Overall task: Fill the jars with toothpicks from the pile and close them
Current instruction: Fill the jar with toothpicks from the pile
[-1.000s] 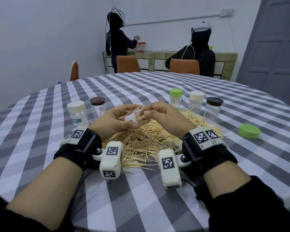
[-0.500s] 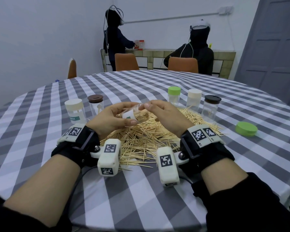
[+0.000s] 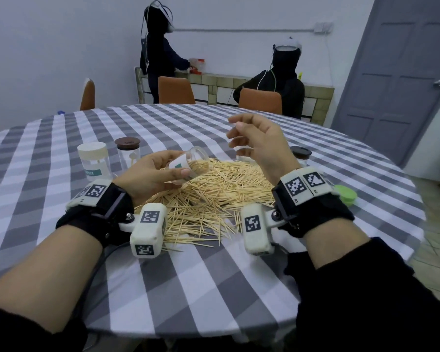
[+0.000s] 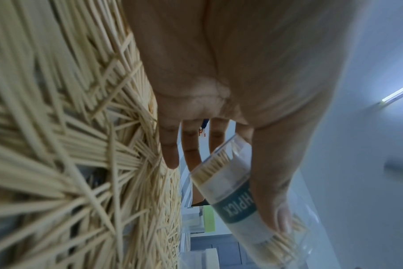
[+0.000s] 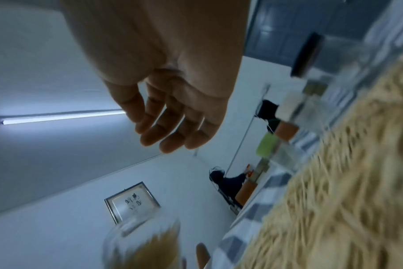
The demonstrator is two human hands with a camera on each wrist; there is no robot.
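Observation:
My left hand (image 3: pixel 153 176) grips a clear lidless jar (image 3: pixel 191 166) tilted on its side over the toothpick pile (image 3: pixel 214 196). The jar holds a bundle of toothpicks. In the left wrist view the same jar (image 4: pixel 232 183) lies across my fingers with the thumb (image 4: pixel 271 200) pressed on its label. My right hand (image 3: pixel 254 141) hovers above and to the right of the jar, fingers loosely curled, holding nothing; the right wrist view shows its empty fingers (image 5: pixel 170 131) and the jar (image 5: pixel 140 245) below. The pile spreads over the checked table (image 3: pixel 188 288).
Closed jars stand around the pile: a cream-lidded one (image 3: pixel 94 161) and a brown-lidded one (image 3: pixel 127 151) on the left, a black-lidded one (image 3: pixel 300 154) behind my right hand. A loose green lid (image 3: pixel 347 195) lies on the right. Two people are by the far counter.
My right hand has let go at the jar's mouth and risen up and to the right. The left hand still holds the jar, now tilted with its mouth free.

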